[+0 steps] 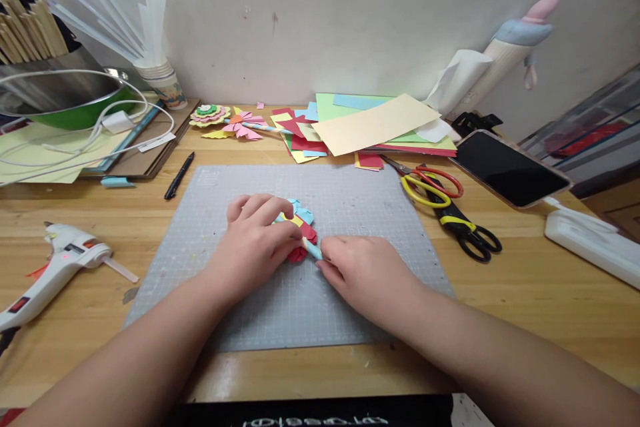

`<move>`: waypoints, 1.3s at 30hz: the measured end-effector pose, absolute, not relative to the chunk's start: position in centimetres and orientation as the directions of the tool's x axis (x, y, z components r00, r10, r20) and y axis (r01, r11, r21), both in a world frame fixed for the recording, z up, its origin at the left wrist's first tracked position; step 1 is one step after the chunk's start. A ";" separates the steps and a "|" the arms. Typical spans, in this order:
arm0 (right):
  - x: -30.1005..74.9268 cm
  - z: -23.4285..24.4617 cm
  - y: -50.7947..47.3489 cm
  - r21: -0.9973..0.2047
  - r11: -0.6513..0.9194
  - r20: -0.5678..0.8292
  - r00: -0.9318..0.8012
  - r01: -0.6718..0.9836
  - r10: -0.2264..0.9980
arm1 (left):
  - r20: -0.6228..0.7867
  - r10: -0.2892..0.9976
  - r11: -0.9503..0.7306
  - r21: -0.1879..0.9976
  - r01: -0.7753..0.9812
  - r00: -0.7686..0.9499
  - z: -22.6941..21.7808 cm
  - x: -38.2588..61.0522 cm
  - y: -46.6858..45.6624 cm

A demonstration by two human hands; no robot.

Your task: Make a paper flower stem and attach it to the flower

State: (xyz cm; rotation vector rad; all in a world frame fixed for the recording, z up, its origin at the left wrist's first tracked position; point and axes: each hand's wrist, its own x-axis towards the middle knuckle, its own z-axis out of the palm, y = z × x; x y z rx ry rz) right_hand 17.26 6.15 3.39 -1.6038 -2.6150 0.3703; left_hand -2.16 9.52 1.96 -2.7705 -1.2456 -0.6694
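Observation:
Over the grey cutting mat (240, 327), both hands are on a thin rolled-paper stick (313, 249) striped light blue and cream. My right hand (367, 270) grips its near right end between thumb and curled fingers. Further up the stick, my left hand (257, 233) bends its fingers over it and pinches it with the thumb. Beneath the stick lies a paper flower (306, 230) with light blue, yellow and red petals, partly covered by my left hand. Whether stick and flower are joined is hidden.
A glue gun (75, 250) lies at left, near a black pen (179, 175). Scissors (433, 188) and black-handled scissors (467, 230) are at right, beside a phone (513, 167). Behind the mat are coloured paper sheets (375, 125) and a finished-looking paper flower (210, 115).

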 end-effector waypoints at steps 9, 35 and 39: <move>17.1 3.4 6.3 -0.230 0.432 -0.096 -0.462 0.872 0.882 | 0.354 0.700 -0.695 0.138 0.706 0.620 2.1 -2.2 9.2; 17.3 3.0 6.0 -0.250 0.417 -0.032 -0.437 0.874 0.899 | 0.208 0.768 -0.640 0.253 0.725 0.605 2.1 -1.6 9.4; 17.3 2.8 6.1 -0.295 0.364 -0.053 -0.395 0.883 0.917 | 0.214 0.764 -0.645 0.230 0.728 0.609 2.1 -1.7 9.6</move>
